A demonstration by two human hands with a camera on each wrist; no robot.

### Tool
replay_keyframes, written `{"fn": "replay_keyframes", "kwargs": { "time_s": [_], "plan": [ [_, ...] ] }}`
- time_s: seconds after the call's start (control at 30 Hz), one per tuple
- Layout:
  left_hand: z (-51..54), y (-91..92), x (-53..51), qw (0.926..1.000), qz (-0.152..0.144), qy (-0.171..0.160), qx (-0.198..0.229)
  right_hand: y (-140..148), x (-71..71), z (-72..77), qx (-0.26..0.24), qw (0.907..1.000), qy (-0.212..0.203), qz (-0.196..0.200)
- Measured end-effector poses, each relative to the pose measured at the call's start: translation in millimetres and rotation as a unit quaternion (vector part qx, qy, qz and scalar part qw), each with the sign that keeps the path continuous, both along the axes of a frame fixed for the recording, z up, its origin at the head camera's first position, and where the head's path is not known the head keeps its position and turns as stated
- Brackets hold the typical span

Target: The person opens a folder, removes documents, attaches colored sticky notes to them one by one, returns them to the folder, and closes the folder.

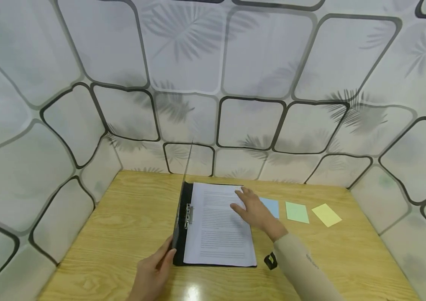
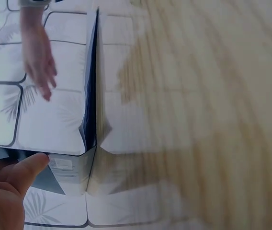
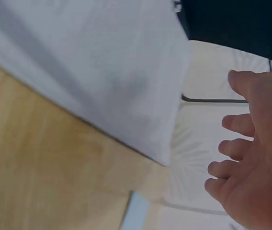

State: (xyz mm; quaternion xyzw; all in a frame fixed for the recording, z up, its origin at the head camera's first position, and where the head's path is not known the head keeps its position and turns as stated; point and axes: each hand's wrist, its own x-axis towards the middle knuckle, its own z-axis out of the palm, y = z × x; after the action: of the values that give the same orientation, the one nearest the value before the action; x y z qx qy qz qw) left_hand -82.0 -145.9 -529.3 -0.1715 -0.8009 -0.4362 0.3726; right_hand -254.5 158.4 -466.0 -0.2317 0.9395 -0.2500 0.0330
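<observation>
A black clip folder (image 1: 186,193) stands open on the wooden table, its cover raised nearly upright on the left. Inside it lies a stack of printed paper (image 1: 220,225), beside a metal clip (image 1: 188,216) along the spine. My left hand (image 1: 152,267) grips the folder at its near left corner, the thumb on the near side; some fingers are hidden behind the cover. Over the upper right part of the paper hovers my right hand (image 1: 252,209), fingers spread and holding nothing. In the right wrist view that hand (image 3: 255,148) appears apart from the sheets (image 3: 112,72).
To the right of the folder lie a blue sticky note (image 1: 270,207), a green one (image 1: 297,212) and a yellow one (image 1: 327,215). A small black object with a yellowish patch (image 1: 270,261) sits by my right forearm. Patterned fabric walls (image 1: 250,121) enclose the table (image 1: 137,209).
</observation>
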Motion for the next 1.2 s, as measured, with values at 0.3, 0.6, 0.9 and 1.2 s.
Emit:
{"fn": "replay_keyframes", "kwargs": {
  "time_s": [0.3,0.6,0.9,1.2],
  "plan": [
    [-3.6,6.0,3.5,0.9928,0.049,-0.02,0.107,7.1,5.1,-40.2,0.067,0.9953,-0.068,-0.013],
    [2.8,12.8,14.2,0.9449,0.079,-0.159,0.275,6.0,6.2,-46.8,0.095,0.9945,-0.043,-0.004],
    [1.3,2.8,4.2,0.8697,0.042,-0.262,0.416,7.3,-0.1,-44.9,0.113,0.992,-0.052,-0.024],
    [1.3,-10.6,-5.9,0.8693,0.066,-0.275,0.405,5.9,-8.4,-46.9,0.092,0.9931,-0.063,-0.036]
  ]
}}
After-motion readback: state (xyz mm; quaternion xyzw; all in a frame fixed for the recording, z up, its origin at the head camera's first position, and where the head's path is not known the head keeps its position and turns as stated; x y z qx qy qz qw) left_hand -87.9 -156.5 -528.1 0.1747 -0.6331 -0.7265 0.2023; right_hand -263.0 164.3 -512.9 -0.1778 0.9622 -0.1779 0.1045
